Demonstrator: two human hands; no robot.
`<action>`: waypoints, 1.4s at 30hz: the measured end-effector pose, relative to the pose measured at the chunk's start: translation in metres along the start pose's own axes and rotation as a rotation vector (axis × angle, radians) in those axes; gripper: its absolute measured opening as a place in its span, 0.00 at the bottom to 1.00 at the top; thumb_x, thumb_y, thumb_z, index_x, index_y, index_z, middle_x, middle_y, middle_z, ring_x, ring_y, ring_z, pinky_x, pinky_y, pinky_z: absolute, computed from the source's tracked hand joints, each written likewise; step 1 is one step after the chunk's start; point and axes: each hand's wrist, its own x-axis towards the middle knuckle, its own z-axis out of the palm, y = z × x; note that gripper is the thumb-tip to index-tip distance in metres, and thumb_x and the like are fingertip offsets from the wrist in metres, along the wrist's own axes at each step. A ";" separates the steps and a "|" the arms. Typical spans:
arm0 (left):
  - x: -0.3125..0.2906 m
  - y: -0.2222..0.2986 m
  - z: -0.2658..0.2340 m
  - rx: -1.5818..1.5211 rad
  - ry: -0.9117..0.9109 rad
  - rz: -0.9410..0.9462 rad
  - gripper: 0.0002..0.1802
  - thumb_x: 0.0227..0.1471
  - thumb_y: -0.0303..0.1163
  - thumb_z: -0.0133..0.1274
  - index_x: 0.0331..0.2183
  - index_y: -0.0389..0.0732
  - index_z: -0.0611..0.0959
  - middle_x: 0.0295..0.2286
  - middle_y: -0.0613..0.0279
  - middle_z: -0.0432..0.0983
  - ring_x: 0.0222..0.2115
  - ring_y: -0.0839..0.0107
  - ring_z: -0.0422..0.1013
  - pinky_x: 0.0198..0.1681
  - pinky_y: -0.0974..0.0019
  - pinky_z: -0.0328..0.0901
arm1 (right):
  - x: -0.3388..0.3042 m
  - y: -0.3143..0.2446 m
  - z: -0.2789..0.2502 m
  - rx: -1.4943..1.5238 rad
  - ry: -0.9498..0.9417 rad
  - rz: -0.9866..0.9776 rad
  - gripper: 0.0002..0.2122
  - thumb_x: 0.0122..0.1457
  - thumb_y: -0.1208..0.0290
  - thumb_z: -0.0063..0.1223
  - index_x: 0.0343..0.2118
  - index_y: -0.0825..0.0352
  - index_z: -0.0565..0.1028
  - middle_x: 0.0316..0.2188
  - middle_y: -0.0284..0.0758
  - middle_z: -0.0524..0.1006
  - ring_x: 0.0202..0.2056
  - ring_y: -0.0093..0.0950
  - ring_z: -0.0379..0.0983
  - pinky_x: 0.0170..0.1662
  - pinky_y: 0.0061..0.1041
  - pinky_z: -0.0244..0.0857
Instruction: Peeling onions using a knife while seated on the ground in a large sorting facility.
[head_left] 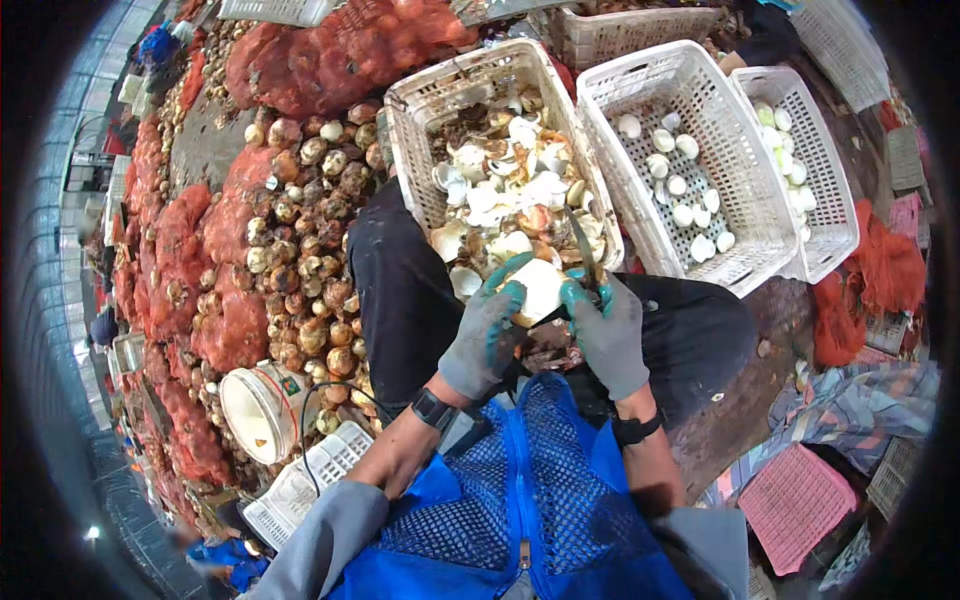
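Note:
My left hand [487, 335], in a grey glove with teal fingertips, grips a pale, partly peeled onion [540, 285] just above my lap. My right hand [607, 330], gloved the same way, holds a knife [583, 245] whose blade points up past the onion toward the basket ahead. Both hands hover over the near end of a white plastic basket [420, 130] filled with onion skins and cut scraps [505, 185].
Two white baskets [745, 215] [835, 210] at the right hold peeled white onions [685, 190]. A heap of unpeeled brown onions [310, 250] and red mesh sacks [235, 320] lies at the left, with a white bucket [255, 410] and a small crate [300, 485]. A pink crate [795, 505] lies lower right.

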 end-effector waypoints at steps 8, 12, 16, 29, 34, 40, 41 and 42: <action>-0.003 0.012 0.011 -0.566 -0.091 -0.154 0.35 0.68 0.33 0.60 0.70 0.36 0.68 0.63 0.47 0.74 0.61 0.54 0.75 0.66 0.52 0.71 | -0.006 0.030 -0.001 0.078 0.011 0.123 0.07 0.67 0.75 0.61 0.42 0.74 0.80 0.24 0.34 0.78 0.23 0.23 0.74 0.29 0.30 0.69; -0.003 0.020 0.016 0.421 -0.094 0.172 0.38 0.60 0.25 0.67 0.67 0.35 0.71 0.61 0.46 0.76 0.58 0.54 0.77 0.64 0.53 0.71 | -0.011 0.009 0.004 -0.395 0.242 -0.347 0.11 0.64 0.73 0.62 0.45 0.76 0.80 0.30 0.42 0.81 0.30 0.39 0.79 0.39 0.39 0.74; -0.011 0.034 0.019 0.774 -0.107 0.403 0.23 0.76 0.34 0.45 0.64 0.33 0.74 0.56 0.49 0.80 0.55 0.59 0.79 0.60 0.56 0.73 | -0.006 -0.022 0.000 0.324 -0.042 0.406 0.12 0.68 0.69 0.61 0.46 0.74 0.78 0.29 0.37 0.80 0.25 0.30 0.77 0.31 0.32 0.73; 0.003 0.017 -0.007 0.556 -0.224 0.137 0.28 0.72 0.35 0.55 0.66 0.33 0.72 0.58 0.52 0.79 0.57 0.63 0.78 0.62 0.57 0.73 | -0.007 -0.015 -0.004 0.687 0.030 0.336 0.13 0.71 0.65 0.60 0.42 0.74 0.78 0.26 0.32 0.80 0.20 0.25 0.75 0.25 0.27 0.71; -0.002 0.026 0.019 0.322 -0.081 -0.006 0.27 0.76 0.42 0.47 0.63 0.31 0.75 0.55 0.53 0.80 0.55 0.68 0.78 0.61 0.61 0.73 | -0.004 -0.005 -0.016 0.013 -0.056 0.020 0.10 0.62 0.76 0.64 0.43 0.77 0.80 0.29 0.40 0.80 0.27 0.37 0.80 0.33 0.39 0.73; 0.000 0.017 0.015 0.035 -0.042 -0.280 0.28 0.77 0.44 0.48 0.64 0.31 0.75 0.55 0.55 0.81 0.53 0.71 0.79 0.58 0.65 0.74 | -0.003 0.004 -0.007 0.195 -0.105 0.135 0.10 0.63 0.73 0.64 0.43 0.75 0.80 0.28 0.38 0.80 0.25 0.33 0.78 0.31 0.36 0.72; -0.001 0.017 0.016 0.010 -0.018 -0.282 0.28 0.76 0.44 0.48 0.64 0.32 0.76 0.55 0.55 0.81 0.53 0.71 0.79 0.58 0.65 0.74 | -0.004 0.004 -0.005 0.398 -0.082 0.354 0.10 0.66 0.72 0.63 0.44 0.74 0.81 0.28 0.36 0.80 0.23 0.29 0.77 0.29 0.34 0.72; -0.001 0.017 0.017 -0.015 0.005 -0.284 0.28 0.76 0.44 0.49 0.64 0.33 0.76 0.56 0.55 0.81 0.53 0.72 0.79 0.57 0.65 0.74 | -0.004 0.003 -0.004 0.397 -0.081 0.355 0.10 0.66 0.72 0.63 0.44 0.74 0.81 0.28 0.36 0.80 0.23 0.29 0.77 0.29 0.34 0.72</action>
